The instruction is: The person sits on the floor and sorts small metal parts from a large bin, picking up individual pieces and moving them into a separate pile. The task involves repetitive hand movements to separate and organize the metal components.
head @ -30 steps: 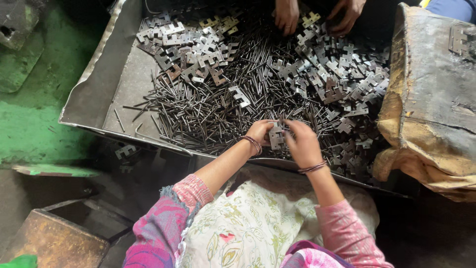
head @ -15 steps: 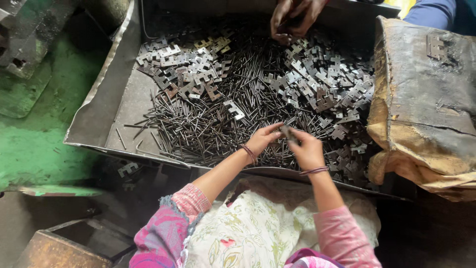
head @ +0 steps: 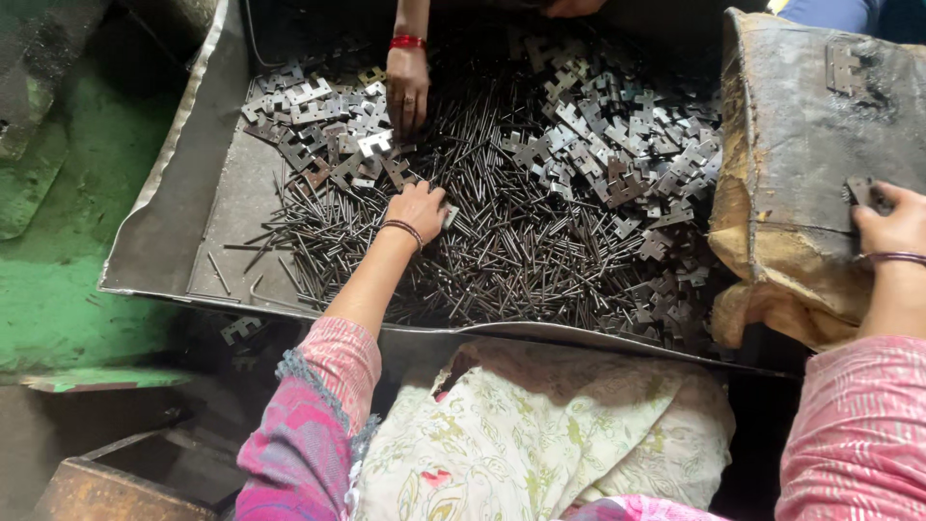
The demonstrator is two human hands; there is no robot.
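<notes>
My left hand (head: 418, 207) rests on a heap of thin metal pins (head: 502, 241) in a big metal tray (head: 164, 222), fingers closing on a small flat hinge plate (head: 450, 214). My right hand (head: 892, 232) has reached out over a worn sack (head: 801, 154) at the right and holds a dark hinge piece (head: 861, 190) against it. Piles of grey hinge plates (head: 328, 125) lie at the tray's back left, with more hinge plates (head: 637, 164) on the right.
Another person's hand (head: 406, 89) with a red bangle picks among the plates at the tray's far side. A green floor (head: 58, 280) lies left of the tray. A patterned cloth (head: 540, 434) covers my lap. A rusty box (head: 106, 487) sits bottom left.
My hands were together over the pins, working on one piece. They have parted: the right one swung out to the sack with the piece, the left moved left onto the pins.
</notes>
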